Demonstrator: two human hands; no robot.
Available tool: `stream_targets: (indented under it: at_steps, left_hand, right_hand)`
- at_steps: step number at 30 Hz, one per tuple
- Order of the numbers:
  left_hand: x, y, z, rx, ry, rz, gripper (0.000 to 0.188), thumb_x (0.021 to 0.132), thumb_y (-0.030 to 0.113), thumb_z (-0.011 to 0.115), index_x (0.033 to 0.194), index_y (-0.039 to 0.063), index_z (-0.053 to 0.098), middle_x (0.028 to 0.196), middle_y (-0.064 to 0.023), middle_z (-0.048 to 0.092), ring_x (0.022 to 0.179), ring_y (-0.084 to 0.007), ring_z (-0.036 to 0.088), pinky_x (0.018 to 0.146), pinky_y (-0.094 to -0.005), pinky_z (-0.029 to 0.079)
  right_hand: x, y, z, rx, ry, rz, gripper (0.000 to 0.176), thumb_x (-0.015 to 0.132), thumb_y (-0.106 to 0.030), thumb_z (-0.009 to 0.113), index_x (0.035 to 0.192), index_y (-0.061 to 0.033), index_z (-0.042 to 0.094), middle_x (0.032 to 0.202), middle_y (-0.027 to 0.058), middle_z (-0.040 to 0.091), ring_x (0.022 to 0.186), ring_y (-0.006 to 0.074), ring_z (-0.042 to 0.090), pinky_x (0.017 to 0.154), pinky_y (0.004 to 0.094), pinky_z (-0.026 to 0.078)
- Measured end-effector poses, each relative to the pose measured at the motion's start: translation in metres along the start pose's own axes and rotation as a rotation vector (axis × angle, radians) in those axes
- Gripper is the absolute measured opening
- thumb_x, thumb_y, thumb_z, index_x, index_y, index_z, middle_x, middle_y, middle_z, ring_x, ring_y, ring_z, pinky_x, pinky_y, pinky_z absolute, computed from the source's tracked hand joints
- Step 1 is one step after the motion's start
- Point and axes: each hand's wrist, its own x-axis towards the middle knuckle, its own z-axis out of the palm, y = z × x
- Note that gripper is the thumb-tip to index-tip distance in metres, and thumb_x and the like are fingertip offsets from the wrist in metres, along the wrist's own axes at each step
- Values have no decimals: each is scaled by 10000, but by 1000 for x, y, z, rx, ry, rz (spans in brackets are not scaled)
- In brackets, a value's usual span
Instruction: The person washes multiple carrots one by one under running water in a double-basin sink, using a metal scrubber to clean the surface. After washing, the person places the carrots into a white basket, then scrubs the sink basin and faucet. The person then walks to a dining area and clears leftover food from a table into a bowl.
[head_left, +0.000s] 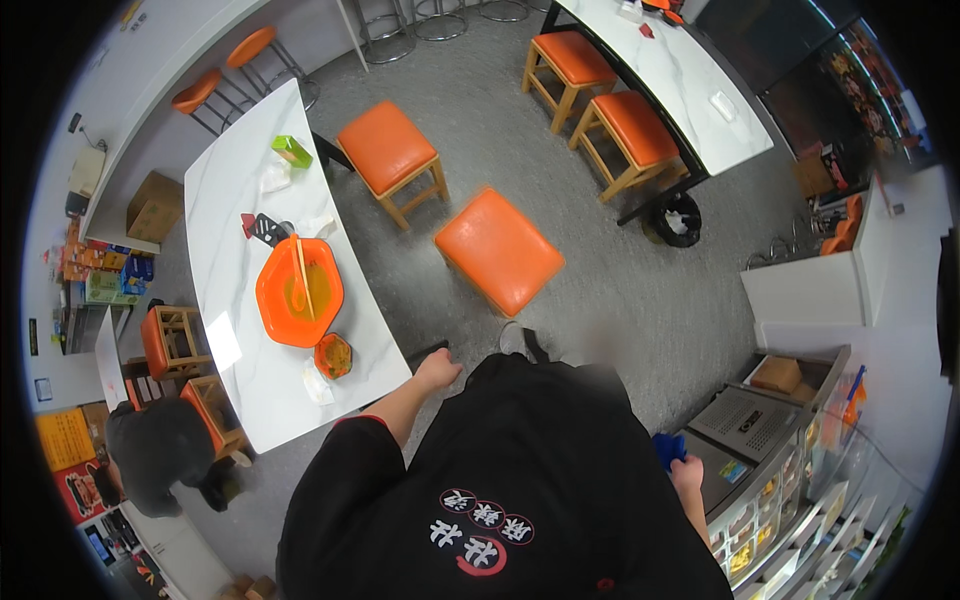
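My left hand (439, 367) is beside the near corner of a white marble-patterned table, its fingers partly curled; a dark narrow thing lies next to it, and whether the hand holds it is unclear. On that table stands a large orange bowl (270, 300) with broth, an orange spoon (298, 289) and chopsticks across it. A small orange bowl (333, 355) with food remains touches its near side, and a crumpled tissue (318, 382) lies beside that. My right hand (687, 474), low at the right, grips a blue cloth (669, 450) near a metal refrigerated counter.
Orange-topped stools (499, 251) stand on the grey floor ahead. The white table (225, 176) also carries a green box (292, 151) and more tissues. Another table (697, 82) and a black-lined bin (676, 219) are at upper right. A person in dark clothes (161, 454) bends at lower left.
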Motion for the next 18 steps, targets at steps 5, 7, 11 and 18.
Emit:
stream_targets:
  at_steps: [5,7,11,18]
  left_hand:
    - [10,0,-19,-265,50,-176,487,875,337,766,1211,6,643,1091,-173,719,946,-301,721,751,-424,594]
    - [6,-9,-18,-360,12,-217,478,867,336,776,1193,11,646,1040,-146,718,887,-275,713,693,-409,591]
    - [-9,-33,10,-528,6,-256,440,860,348,782,1124,16,667,966,-111,714,838,-251,696,699,-395,579]
    - [-52,-82,83,-560,185,-383,512,860,408,718,1164,-1,679,1128,-219,714,1111,-396,670,965,-461,533]
  right_hand:
    - [47,-7,1,-58,-57,-7,287,696,-197,638,772,79,665,742,301,638,745,475,657,719,516,525]
    - [71,-30,2,-86,-108,-58,293,700,-196,641,782,84,667,770,314,644,772,485,661,733,524,524]
    - [131,-114,-20,-148,-126,-307,293,710,-199,646,812,73,681,824,332,656,832,501,667,754,537,525]
    - [223,-304,-78,-336,-95,-609,288,758,-227,656,849,43,699,851,298,683,856,482,673,792,519,546]
